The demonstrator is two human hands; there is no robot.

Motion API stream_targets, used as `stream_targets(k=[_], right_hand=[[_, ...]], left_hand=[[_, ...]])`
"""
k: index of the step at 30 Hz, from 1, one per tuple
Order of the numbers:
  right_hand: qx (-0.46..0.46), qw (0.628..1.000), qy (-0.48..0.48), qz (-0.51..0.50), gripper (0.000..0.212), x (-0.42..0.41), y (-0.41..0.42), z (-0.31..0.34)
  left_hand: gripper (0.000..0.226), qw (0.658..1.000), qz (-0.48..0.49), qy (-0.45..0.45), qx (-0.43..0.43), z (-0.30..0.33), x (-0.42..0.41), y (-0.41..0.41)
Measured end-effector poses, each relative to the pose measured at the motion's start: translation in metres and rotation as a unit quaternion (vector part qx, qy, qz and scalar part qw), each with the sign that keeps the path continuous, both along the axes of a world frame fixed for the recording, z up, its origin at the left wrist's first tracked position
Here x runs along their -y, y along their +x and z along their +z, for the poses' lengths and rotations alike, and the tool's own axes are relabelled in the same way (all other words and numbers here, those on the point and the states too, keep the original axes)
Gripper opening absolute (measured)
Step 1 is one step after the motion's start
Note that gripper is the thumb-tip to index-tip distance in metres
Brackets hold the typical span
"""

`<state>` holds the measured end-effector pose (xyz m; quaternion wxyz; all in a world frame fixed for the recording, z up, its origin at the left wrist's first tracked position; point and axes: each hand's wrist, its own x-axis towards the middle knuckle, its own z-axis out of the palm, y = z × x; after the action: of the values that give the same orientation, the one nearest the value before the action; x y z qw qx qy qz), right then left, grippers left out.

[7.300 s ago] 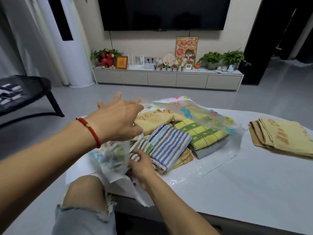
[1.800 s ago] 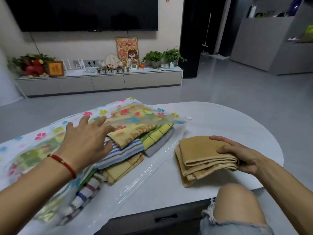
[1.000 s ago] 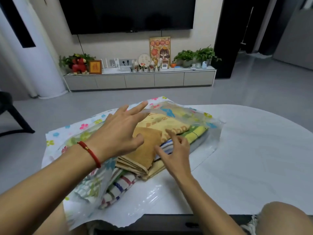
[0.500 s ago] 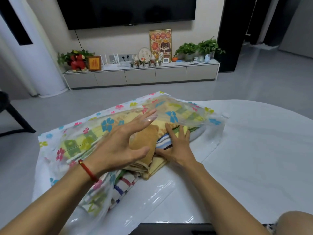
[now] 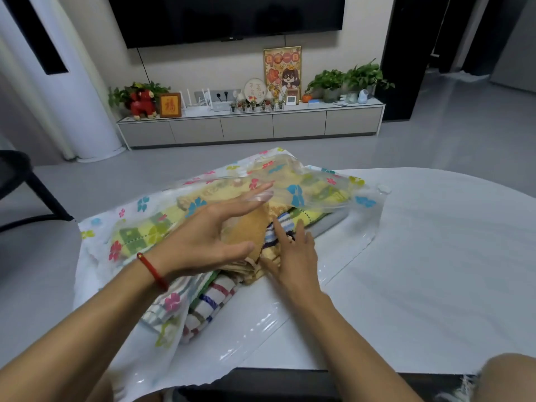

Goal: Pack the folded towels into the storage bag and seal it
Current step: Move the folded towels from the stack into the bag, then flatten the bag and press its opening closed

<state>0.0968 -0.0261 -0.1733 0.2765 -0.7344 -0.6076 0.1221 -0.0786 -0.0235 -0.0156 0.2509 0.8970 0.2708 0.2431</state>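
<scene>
A clear storage bag (image 5: 364, 227) printed with coloured flowers lies on the white table (image 5: 435, 256), its mouth facing me. Several folded towels sit inside it: yellow, green-checked, striped. A tan folded towel (image 5: 246, 230) lies at the mouth, half in. My left hand (image 5: 208, 239), with a red cord at the wrist, holds the bag's upper sheet lifted with spread fingers above the tan towel. My right hand (image 5: 293, 250) lies flat, fingers together, against the towels' front edge. A striped towel (image 5: 208, 306) shows near the bag's left front.
The table's rounded edge runs close to my knees (image 5: 510, 375). Grey floor lies beyond the table. A low TV cabinet (image 5: 252, 126) with plants and ornaments stands at the far wall. A black chair (image 5: 20, 181) is at the left.
The tan towel, held by my right hand on the table earlier, now sits in the bag's mouth. Over the last second it has gone deeper and the upper sheet has come further over the stack.
</scene>
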Motion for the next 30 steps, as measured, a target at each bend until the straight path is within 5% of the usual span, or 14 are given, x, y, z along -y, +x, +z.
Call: stream_targets(k=[2,4,7,10,13,16,18,20,23,26,30], right_hand=[[-0.015,0.992,0.124,0.001,0.058,0.039,-0.017,-0.01],[-0.008,0.97,0.203,0.132,0.039,0.069,-0.045,-0.018],[0.058,0.927,0.092,0.36,0.04,0.067,-0.085,-0.015],[0.107,0.911,-0.006,0.398,0.057,0.044,-0.107,-0.007],[0.041,0.907,-0.056,0.416,0.069,0.039,-0.101,-0.004],[0.022,0.936,0.05,0.349,0.048,0.055,-0.06,-0.016],[0.06,0.971,0.113,0.201,0.035,0.06,-0.017,-0.027],[0.114,0.989,0.041,0.079,0.042,0.058,0.029,-0.031],[0.173,0.978,-0.097,0.067,0.051,0.058,0.069,-0.037],[0.172,0.978,-0.098,0.07,0.051,0.068,0.072,-0.038],[0.173,0.975,-0.13,0.048,0.054,0.093,0.061,-0.035]], left_hand=[[0.082,1.0,0.001,0.006,-0.022,0.0,-0.003,-0.008],[0.083,0.999,-0.002,0.01,-0.043,0.0,-0.002,-0.011],[0.084,0.999,-0.002,-0.004,-0.042,0.001,0.001,-0.011],[0.082,0.999,-0.019,-0.029,-0.033,0.004,0.005,-0.011],[0.082,0.998,-0.024,-0.007,-0.055,0.002,0.005,-0.012],[0.083,0.998,-0.016,0.014,-0.056,-0.005,0.003,-0.016],[0.083,0.998,0.014,0.029,-0.058,-0.019,0.006,-0.013],[0.078,0.994,0.071,0.049,-0.07,-0.04,0.014,-0.003],[0.072,0.979,0.153,0.079,-0.11,-0.081,0.025,0.017],[0.08,0.978,0.179,-0.024,-0.109,-0.117,0.027,0.024],[0.085,0.977,0.167,-0.025,-0.13,-0.146,0.013,0.01]])
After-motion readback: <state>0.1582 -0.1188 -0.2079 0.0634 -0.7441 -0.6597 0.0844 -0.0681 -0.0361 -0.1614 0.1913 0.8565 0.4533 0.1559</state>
